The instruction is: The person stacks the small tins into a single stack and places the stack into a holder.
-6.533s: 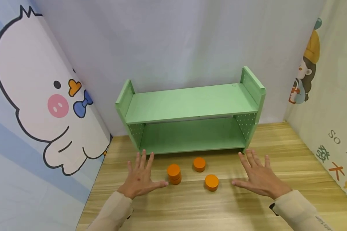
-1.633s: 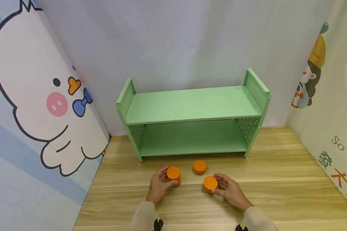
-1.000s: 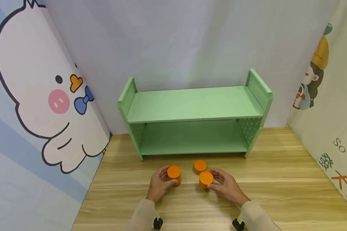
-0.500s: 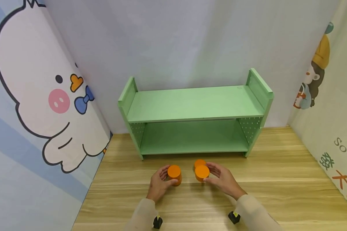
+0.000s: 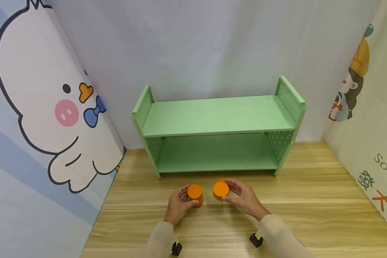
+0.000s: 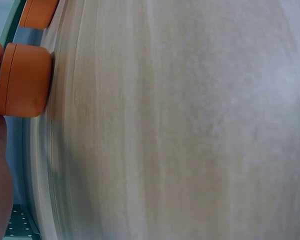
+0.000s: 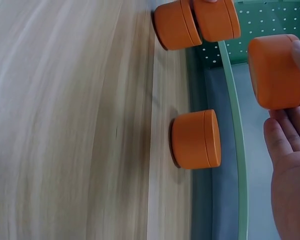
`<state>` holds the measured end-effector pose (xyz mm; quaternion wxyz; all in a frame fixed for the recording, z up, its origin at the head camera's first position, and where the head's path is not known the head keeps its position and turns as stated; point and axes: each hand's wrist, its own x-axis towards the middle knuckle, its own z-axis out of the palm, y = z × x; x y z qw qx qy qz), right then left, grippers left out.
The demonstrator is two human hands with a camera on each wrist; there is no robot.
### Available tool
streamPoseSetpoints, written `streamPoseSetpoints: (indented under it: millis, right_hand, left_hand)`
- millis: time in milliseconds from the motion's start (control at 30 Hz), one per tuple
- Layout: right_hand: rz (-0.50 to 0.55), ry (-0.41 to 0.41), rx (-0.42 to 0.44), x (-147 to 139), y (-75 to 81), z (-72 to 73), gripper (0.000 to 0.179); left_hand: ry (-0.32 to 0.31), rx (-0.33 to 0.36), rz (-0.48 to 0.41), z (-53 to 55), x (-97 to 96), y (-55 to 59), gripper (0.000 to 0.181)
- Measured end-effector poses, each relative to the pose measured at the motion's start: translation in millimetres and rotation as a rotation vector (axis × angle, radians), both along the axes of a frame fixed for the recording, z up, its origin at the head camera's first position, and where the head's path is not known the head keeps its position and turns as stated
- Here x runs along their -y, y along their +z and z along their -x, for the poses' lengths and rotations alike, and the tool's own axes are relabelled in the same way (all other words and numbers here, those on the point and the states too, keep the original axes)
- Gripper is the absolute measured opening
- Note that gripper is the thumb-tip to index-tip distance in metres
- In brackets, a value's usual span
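Several round orange lidded tins are in view. Two are stacked: an upper tin (image 5: 195, 192) on a lower tin (image 6: 27, 82). My left hand (image 5: 176, 208) holds the stack from its left, thumb and fingers around the upper tin. My right hand (image 5: 247, 201) grips another tin (image 5: 220, 190) between thumb and fingers; in the right wrist view this tin (image 7: 276, 72) is raised off the table, right of the stack. Behind it, one more tin (image 7: 194, 140) stands on the table, mostly hidden in the head view.
A green two-tier shelf (image 5: 217, 114) with perforated side panels stands just behind the tins. The wood-grain table (image 5: 309, 186) runs out to both sides and in front. Printed curtains (image 5: 213, 46) enclose the back and sides.
My right hand has taken hold of the front right tin, lifted it and moved it left toward the stack. My left hand came in to the stack earlier and has stayed there.
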<state>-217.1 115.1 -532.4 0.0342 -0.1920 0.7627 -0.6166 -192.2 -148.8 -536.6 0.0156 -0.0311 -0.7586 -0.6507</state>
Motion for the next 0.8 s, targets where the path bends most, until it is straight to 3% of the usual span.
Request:
streamPoseSetpoints:
  millis: [367, 600, 800]
  right_hand:
    - [0.009, 0.014, 0.015, 12, 3.3, 4.5, 0.060]
    - [0.030, 0.046, 0.014, 22, 2.8, 6.3, 0.058]
    - [0.033, 0.063, 0.010, 29, 3.7, 7.8, 0.059]
  left_hand:
    - [-0.008, -0.014, 0.015, 2.6, 1.7, -3.8, 0.061]
    - [0.019, -0.016, 0.026, 14.0, 4.1, -35.6, 0.063]
    - [0.016, -0.030, 0.015, 15.1, 5.4, -41.0, 0.063]
